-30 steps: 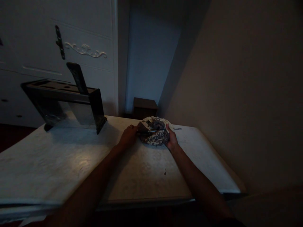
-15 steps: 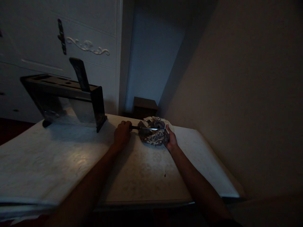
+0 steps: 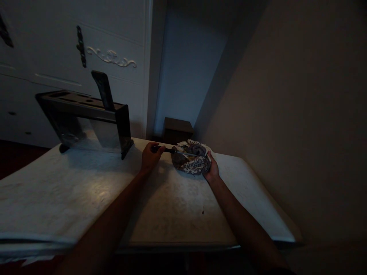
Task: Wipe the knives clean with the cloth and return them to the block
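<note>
My left hand [image 3: 149,158] is closed on the black handle of a knife [image 3: 168,150], with the thumb along the handle. From there the thin blade points right, across a bunched grey-and-white patterned cloth [image 3: 192,168]. My right hand [image 3: 212,170] grips the cloth's right side, close to the blade's tip. Some of the blade is hard to make out against the folds in the dim light. To the left stands a knife block [image 3: 125,130] with clear panels, and one black-handled knife [image 3: 103,90] is upright in it.
A pale table [image 3: 86,183] lies under everything, with a small dark speck [image 3: 203,212] on it near the front. Behind it are a white door [image 3: 114,23] and a brown box [image 3: 178,128]. A wall [image 3: 286,114] borders the table on the right.
The knife has turned in my left hand, and its blade now looks narrower, nearly edge-on. The left thumb has come forward along the handle. The whole view has shifted slightly.
</note>
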Available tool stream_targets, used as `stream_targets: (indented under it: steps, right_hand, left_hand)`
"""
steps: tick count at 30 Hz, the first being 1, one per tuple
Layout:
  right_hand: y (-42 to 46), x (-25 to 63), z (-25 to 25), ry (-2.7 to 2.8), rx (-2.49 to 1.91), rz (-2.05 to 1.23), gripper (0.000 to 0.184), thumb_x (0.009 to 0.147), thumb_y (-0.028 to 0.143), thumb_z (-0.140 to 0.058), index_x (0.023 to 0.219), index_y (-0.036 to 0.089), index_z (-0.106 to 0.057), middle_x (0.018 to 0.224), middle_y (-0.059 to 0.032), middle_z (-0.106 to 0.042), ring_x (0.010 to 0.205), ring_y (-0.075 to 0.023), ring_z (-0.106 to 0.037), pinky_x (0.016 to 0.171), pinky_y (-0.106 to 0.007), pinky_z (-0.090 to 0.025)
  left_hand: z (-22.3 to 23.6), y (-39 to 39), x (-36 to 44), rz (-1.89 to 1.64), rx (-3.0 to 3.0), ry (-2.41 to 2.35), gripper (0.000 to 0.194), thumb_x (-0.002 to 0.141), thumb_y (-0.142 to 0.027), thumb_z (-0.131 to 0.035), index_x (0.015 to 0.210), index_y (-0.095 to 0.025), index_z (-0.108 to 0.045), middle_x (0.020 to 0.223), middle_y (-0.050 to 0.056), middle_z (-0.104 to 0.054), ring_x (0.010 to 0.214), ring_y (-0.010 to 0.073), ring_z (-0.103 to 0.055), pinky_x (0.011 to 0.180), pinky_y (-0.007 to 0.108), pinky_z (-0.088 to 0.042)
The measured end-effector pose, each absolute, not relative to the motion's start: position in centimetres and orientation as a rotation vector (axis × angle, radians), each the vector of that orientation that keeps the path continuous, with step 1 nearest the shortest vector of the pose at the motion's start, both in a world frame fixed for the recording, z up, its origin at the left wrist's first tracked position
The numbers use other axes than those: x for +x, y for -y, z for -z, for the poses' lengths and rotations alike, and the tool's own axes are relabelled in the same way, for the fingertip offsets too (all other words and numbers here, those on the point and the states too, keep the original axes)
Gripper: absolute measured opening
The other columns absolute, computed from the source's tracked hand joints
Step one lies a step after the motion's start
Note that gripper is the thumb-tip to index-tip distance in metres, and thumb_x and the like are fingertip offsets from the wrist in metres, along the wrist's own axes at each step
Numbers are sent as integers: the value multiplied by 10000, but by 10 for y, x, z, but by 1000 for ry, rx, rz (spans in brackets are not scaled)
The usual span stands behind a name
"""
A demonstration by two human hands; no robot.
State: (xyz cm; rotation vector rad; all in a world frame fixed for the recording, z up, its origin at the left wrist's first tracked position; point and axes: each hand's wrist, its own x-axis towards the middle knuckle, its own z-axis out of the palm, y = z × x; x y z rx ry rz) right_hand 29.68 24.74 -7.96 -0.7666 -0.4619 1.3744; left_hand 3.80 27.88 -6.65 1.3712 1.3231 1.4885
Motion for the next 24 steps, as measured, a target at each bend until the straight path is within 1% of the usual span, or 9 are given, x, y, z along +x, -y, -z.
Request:
stream_targets:
  steps: [3,6,12,17,21,24]
  right_hand:
    - [-250,298,84,479,-742,-1373,347,969,395,-524,1151,137,-667,996,-75,-740,975,-239,-699,917,-384,-567]
    - [-254,301,89,497,-713,-1375,325,967,374,-534,1144,138,-672,1002,-79,-739,947,-237,-707,919,-377,-567]
    - [-253,299,88,484,-711,-1337,319,975,344,-522,1157,125,-666,1034,-84,-733,933,-228,-710,878,-362,-588]
    - [-250,295,85,432,-715,-1283,291,957,318,-551,1134,120,-672,1005,-76,-739,897,-224,-714,836,-356,-607]
    - [-255,300,94,451,-698,-1211,261,908,301,-629,1114,147,-673,993,-55,-740,890,-206,-714,818,-329,-609]
    - [-259,306,102,511,-690,-1171,282,889,331,-660,1116,164,-669,994,-52,-739,925,-215,-709,845,-352,-601]
  left_hand:
    - [62,-276,38,-1493,1251,-1286,494,672,-560,-703,880,-118,-627,743,40,-621,563,125,-536,545,249,-421]
    - [63,-275,39,-1495,1232,-1290,474,657,-557,-711,824,-122,-624,670,22,-601,523,113,-510,520,242,-400]
    - [71,-279,39,-1438,1254,-1376,454,682,-559,-678,829,-133,-621,689,24,-606,536,124,-520,524,250,-408]
    - [75,-282,40,-1527,1235,-1377,480,687,-582,-662,863,-136,-637,722,35,-620,580,133,-530,549,250,-411]
    - [76,-284,40,-1502,1190,-1430,489,683,-617,-663,782,-140,-625,659,31,-598,602,150,-543,564,257,-415]
    - [75,-283,40,-1495,1223,-1455,493,682,-633,-668,738,-145,-616,639,29,-583,619,155,-545,565,256,-410]
